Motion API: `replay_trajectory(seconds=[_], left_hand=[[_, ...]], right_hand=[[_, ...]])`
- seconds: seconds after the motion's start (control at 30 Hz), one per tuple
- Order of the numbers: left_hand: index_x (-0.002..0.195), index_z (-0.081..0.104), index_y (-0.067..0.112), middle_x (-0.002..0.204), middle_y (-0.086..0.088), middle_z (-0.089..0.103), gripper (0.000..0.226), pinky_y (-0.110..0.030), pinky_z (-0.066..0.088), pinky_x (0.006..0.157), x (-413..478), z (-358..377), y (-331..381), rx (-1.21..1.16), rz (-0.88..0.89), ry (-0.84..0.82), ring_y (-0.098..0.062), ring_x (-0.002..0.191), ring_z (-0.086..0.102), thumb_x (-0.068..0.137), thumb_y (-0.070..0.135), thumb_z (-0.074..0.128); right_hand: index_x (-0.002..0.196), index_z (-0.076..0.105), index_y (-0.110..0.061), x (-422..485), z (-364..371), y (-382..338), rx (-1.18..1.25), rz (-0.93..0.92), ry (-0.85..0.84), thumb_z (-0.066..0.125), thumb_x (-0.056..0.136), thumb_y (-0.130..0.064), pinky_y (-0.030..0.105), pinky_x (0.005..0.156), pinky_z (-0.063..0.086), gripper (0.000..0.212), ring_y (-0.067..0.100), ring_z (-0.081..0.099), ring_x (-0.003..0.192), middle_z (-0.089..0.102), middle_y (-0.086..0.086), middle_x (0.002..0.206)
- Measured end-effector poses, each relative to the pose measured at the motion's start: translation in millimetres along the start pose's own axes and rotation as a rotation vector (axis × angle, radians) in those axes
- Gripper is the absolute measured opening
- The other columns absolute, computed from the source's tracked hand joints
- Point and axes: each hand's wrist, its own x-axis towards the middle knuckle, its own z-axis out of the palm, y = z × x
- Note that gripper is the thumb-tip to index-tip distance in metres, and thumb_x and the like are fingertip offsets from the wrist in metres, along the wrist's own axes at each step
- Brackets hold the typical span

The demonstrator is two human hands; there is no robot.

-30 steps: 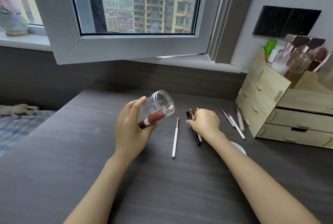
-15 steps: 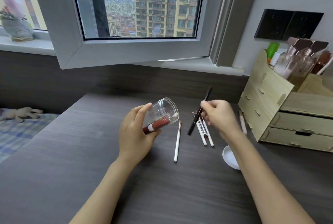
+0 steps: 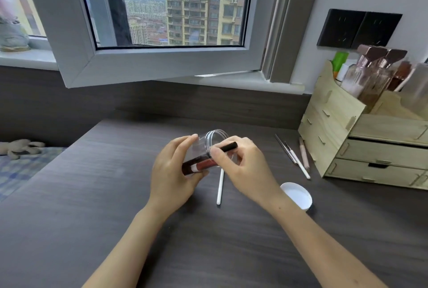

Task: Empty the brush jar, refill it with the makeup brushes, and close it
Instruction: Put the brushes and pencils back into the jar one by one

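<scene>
right now right hand [image 3: 245, 167] pinches a thin black brush [image 3: 228, 147] at the jar [image 3: 212, 146] mouth; left hand [image 3: 172, 172] wraps the tilted clear jar above the desk [image 3: 92, 195]. looks light, rigid, slick: grip mid-handle. white lid [image 3: 296, 195] lies nearby.

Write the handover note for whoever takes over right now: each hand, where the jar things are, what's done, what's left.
Left hand: holds the clear jar tilted above the desk, mouth toward the right hand.
Right hand: pinches a black brush at the jar mouth, partly inside.
In the jar: a red-brown item with a white band.
On the desk: one white-handled brush below the jar, several thin brushes beside the wooden organizer, the white lid off, near the right forearm.
Done: jar open, refilling started.
Left: seat the black brush, add the remaining brushes, close the lid.
</scene>
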Motion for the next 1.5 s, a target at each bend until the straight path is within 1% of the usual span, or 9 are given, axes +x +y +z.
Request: replay_trajectory(seconds=[0.2,0.33,0.43,0.5,0.6,1.0,1.17,1.33,1.5], left_hand=[[0.125,0.050,0.013,0.117,-0.011,0.063,0.082,-0.008,0.030,0.094,-1,1,-1,-0.014,0.003,-0.006,-0.015,0.109,0.050,0.054,0.010,0.091],[0.124,0.054,0.011,0.119,-0.005,0.061,0.080,0.003,0.025,0.094,-3,1,-3,-0.016,-0.048,-0.001,-0.013,0.110,0.050,0.054,0.010,0.091],[0.126,0.052,0.020,0.116,0.020,0.054,0.079,0.003,0.029,0.088,-3,-1,-1,-0.143,-0.224,0.041,-0.002,0.107,0.049,0.057,0.010,0.090],[0.124,0.049,0.033,0.113,0.033,0.049,0.077,0.002,0.031,0.084,-2,-1,-2,-0.263,-0.345,0.074,0.004,0.106,0.047,0.061,0.009,0.088],[0.124,0.050,0.033,0.115,0.024,0.053,0.076,-0.003,0.032,0.087,0,-3,-6,-0.292,-0.396,0.098,0.003,0.110,0.048,0.062,0.009,0.087],[0.125,0.049,0.034,0.114,0.026,0.052,0.078,-0.006,0.032,0.087,1,0,-4,-0.280,-0.406,0.059,-0.004,0.112,0.050,0.061,0.009,0.087],[0.119,0.045,0.041,0.116,0.018,0.056,0.077,-0.009,0.036,0.090,1,0,-6,-0.491,-0.494,0.022,-0.007,0.112,0.055,0.064,0.007,0.086],[0.110,0.045,0.048,0.120,0.005,0.060,0.075,-0.024,0.044,0.097,1,4,-4,-0.627,-0.554,-0.034,-0.006,0.111,0.058,0.061,0.013,0.089],[0.118,0.051,0.037,0.121,-0.003,0.064,0.078,-0.049,0.044,0.104,0,3,-9,-0.710,-0.572,-0.120,-0.022,0.115,0.061,0.048,0.034,0.085]], right_hand=[[0.094,0.069,-0.014,-3,-19,0,0.408,0.087,-0.047,0.071,0.079,-0.008,0.015,0.065,0.045,0.016,0.010,0.057,0.070,0.070,-0.003,0.080],[0.081,0.072,-0.011,8,-41,21,0.475,0.193,0.148,0.063,0.086,-0.012,0.019,0.069,0.052,0.011,0.004,0.065,0.072,0.072,0.001,0.077],[0.079,0.073,-0.008,34,-56,80,-0.080,0.303,0.312,0.056,0.089,-0.019,0.029,0.068,0.046,0.021,0.015,0.063,0.072,0.070,0.004,0.074],[0.091,0.073,-0.007,50,-64,120,-0.508,0.377,0.257,0.053,0.090,-0.025,0.032,0.077,0.045,0.027,0.029,0.063,0.088,0.072,0.011,0.090],[0.111,0.068,-0.011,65,-68,156,-0.895,0.504,0.067,0.054,0.089,-0.038,0.036,0.088,0.043,0.037,0.036,0.053,0.108,0.063,0.016,0.116],[0.105,0.066,-0.004,88,-55,184,-0.898,0.645,0.044,0.050,0.092,-0.025,0.031,0.075,0.047,0.029,0.036,0.062,0.105,0.067,0.018,0.112],[0.059,0.059,-0.011,89,-60,166,-0.473,0.532,0.216,0.050,0.089,-0.026,0.030,0.060,0.038,0.035,0.032,0.063,0.073,0.061,0.013,0.067],[0.083,0.056,-0.023,77,-69,88,0.218,0.258,0.055,0.049,0.095,-0.018,0.025,0.055,0.051,0.015,0.007,0.059,0.047,0.060,0.003,0.070],[0.088,0.073,-0.036,72,-83,3,-0.367,-0.148,-0.048,0.063,0.084,-0.039,0.019,0.061,0.038,0.012,0.002,0.051,0.064,0.060,-0.016,0.068]])
